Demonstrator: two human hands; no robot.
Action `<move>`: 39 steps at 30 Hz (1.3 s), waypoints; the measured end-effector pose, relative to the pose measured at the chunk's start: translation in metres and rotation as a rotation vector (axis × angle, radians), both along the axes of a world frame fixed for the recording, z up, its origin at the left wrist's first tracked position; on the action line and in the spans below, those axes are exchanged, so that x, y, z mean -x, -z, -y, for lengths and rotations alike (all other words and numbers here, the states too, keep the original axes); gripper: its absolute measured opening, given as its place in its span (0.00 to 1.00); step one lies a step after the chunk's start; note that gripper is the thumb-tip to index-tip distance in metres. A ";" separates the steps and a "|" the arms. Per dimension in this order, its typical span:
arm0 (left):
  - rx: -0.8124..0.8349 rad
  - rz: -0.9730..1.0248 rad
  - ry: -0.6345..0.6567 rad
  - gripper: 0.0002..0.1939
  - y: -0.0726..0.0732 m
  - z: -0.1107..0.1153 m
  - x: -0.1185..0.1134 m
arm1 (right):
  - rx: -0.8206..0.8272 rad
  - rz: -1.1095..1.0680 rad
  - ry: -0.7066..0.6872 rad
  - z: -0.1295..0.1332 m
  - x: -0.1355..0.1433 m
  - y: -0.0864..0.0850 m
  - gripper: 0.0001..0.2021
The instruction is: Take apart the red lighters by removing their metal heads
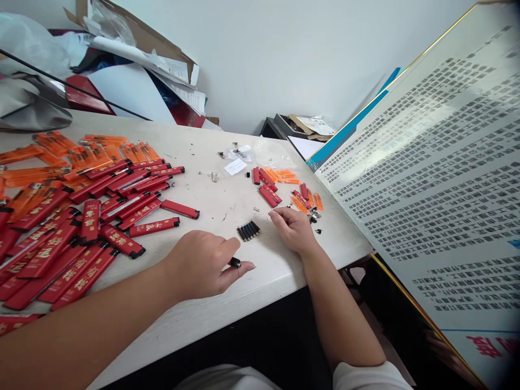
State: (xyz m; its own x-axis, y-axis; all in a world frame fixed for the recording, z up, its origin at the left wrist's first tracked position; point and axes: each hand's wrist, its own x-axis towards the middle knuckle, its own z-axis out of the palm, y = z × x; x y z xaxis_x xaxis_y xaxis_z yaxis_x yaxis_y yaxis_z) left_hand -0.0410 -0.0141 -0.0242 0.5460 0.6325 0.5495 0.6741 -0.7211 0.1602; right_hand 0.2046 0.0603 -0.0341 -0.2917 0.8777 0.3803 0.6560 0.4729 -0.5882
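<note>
My left hand (pixel 203 265) is closed above the front of the table, its thumb stretched out below the curled fingers. Between thumb and fingers sticks out the black, metal-tipped head of a lighter (pixel 234 262); the hand hides its body. My right hand (pixel 293 230) rests on the tabletop with thumb and fingertips pressed together; anything in them is too small to make out. Between the hands lies a neat row of several small black pieces with metal ends (pixel 248 231). Just beyond the right hand are red lighter bodies (pixel 270 196).
On the left spreads a heap of red lighters (pixel 134 201) and orange lighters (pixel 97 157). Small metal parts (pixel 314 215) and orange pieces (pixel 284 176) lie at the right. A white label (pixel 235 166) sits further back. A large printed board (pixel 426 162) leans along the right edge.
</note>
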 end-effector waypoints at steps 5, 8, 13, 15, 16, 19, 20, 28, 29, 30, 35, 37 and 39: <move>0.045 -0.013 -0.003 0.19 0.002 -0.001 0.000 | 0.075 0.079 -0.035 -0.002 0.000 0.000 0.13; 0.084 0.008 -0.014 0.18 0.003 -0.002 -0.001 | 0.099 0.092 -0.046 -0.002 0.000 -0.001 0.13; 0.140 0.065 0.010 0.17 0.003 -0.002 -0.002 | 0.120 0.100 -0.065 -0.001 0.001 -0.001 0.12; 0.144 0.076 0.023 0.17 0.002 -0.002 -0.002 | 0.127 0.104 -0.063 -0.001 0.001 -0.001 0.12; 0.144 0.080 0.028 0.16 0.002 -0.002 -0.002 | 0.132 0.106 -0.063 -0.001 0.001 -0.001 0.12; 0.140 0.099 0.043 0.16 0.003 -0.002 -0.002 | 0.157 0.115 -0.062 -0.001 0.001 -0.001 0.12; 0.137 0.110 0.052 0.16 0.003 -0.003 -0.002 | 0.166 0.120 -0.062 -0.001 0.000 -0.002 0.12; 0.083 0.258 0.171 0.13 0.004 -0.004 -0.002 | 0.215 0.123 -0.053 0.000 0.002 -0.004 0.13; 0.090 0.280 0.178 0.12 0.003 -0.004 -0.002 | 0.213 0.124 -0.053 0.000 0.002 -0.004 0.13; 0.102 0.300 0.181 0.12 0.003 -0.005 -0.002 | 0.212 0.125 -0.053 0.000 0.002 -0.004 0.13; 0.137 0.323 0.183 0.12 0.001 -0.006 -0.001 | 0.244 0.116 -0.058 -0.002 0.001 -0.003 0.13; 0.119 0.311 0.179 0.11 0.001 -0.006 -0.001 | 0.246 0.120 -0.055 -0.004 0.002 -0.004 0.13; 0.107 0.282 0.172 0.10 0.000 -0.006 0.000 | 0.230 0.125 -0.058 -0.005 0.002 -0.006 0.12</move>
State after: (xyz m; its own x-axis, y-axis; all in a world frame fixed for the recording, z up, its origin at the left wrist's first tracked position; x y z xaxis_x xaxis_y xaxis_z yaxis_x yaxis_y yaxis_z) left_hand -0.0412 -0.0081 -0.0243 0.4851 0.6067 0.6298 0.4628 -0.7892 0.4037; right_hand 0.2023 0.0652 -0.0286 -0.3767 0.9171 0.1308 0.7061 0.3756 -0.6003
